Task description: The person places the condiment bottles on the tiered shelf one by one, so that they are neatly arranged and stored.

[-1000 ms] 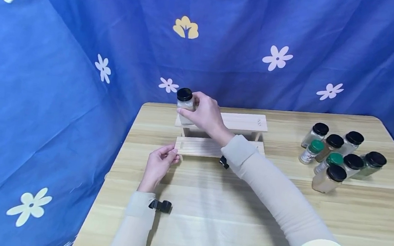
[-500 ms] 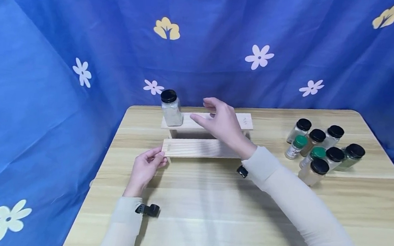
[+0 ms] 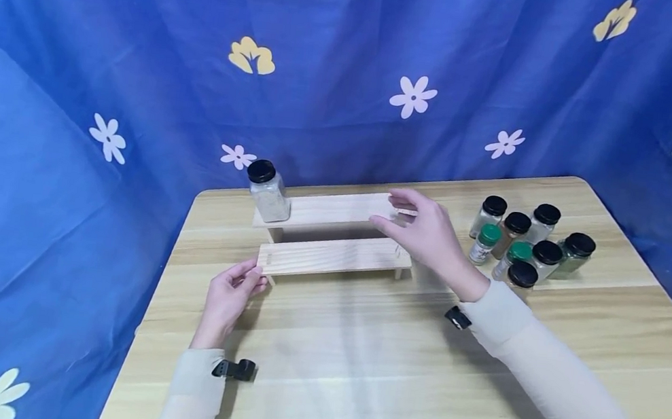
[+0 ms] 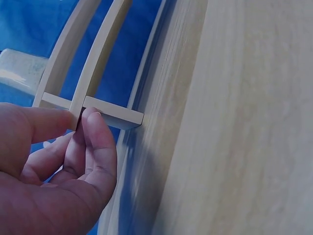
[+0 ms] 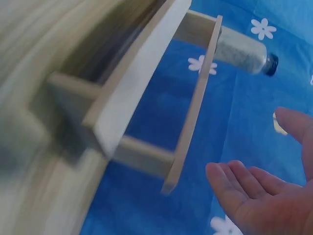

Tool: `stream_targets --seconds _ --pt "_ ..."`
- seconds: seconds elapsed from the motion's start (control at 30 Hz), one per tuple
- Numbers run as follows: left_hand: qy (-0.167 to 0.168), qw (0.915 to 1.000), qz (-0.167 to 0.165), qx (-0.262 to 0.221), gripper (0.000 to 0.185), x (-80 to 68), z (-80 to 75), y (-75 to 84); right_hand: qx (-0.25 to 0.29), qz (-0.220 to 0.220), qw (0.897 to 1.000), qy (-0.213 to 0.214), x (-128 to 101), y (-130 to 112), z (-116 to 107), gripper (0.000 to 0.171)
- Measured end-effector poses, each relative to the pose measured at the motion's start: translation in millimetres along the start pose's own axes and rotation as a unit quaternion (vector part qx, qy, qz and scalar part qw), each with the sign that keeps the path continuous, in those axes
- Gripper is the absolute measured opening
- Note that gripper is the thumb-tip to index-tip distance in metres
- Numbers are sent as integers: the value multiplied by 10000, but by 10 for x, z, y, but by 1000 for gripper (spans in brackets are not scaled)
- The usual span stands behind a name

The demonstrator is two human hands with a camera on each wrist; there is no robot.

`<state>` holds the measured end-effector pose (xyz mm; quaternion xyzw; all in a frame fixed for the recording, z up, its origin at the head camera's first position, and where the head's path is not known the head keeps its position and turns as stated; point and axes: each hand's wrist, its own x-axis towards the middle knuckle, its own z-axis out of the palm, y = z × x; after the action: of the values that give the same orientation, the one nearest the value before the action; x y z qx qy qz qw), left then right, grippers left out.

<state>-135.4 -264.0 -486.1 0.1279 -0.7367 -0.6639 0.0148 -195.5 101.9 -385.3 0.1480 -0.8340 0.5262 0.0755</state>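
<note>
Our left hand (image 3: 230,292) pinches the near-left corner of the two-step wooden rack (image 3: 331,255) between thumb and fingertips (image 4: 90,128), holding it steady on the bench (image 3: 355,375). Our right hand (image 3: 428,236) hangs open and empty beside the rack's right end, the cluster of spice jars (image 3: 523,246) just right of it. One jar (image 3: 267,191) stands on the upper step, beyond our left hand. We judge a firm pinch matters, so the rack cannot skid.
</note>
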Motion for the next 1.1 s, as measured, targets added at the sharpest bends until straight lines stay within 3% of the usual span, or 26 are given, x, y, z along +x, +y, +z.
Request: stream_targets --seconds 0.43,0.6,0.83,1.1 --pt "-19 9999 -81 70 42 -11 17 -15 -1045 290 9904 857 -638 500 -830 56" --pt "-57 9999 -82 117 43 4 -20 13 -1056 406 9871 1136 -886 631 -1075 57" --pt "-58 9998 -79 177 44 20 -44 28 -1186 468 9819 1404 -1154 802 -1265 59" --pt "-64 9999 -47 149 43 30 -12 5 -1244 475 9799 1488 -1345 974 -1305 59"
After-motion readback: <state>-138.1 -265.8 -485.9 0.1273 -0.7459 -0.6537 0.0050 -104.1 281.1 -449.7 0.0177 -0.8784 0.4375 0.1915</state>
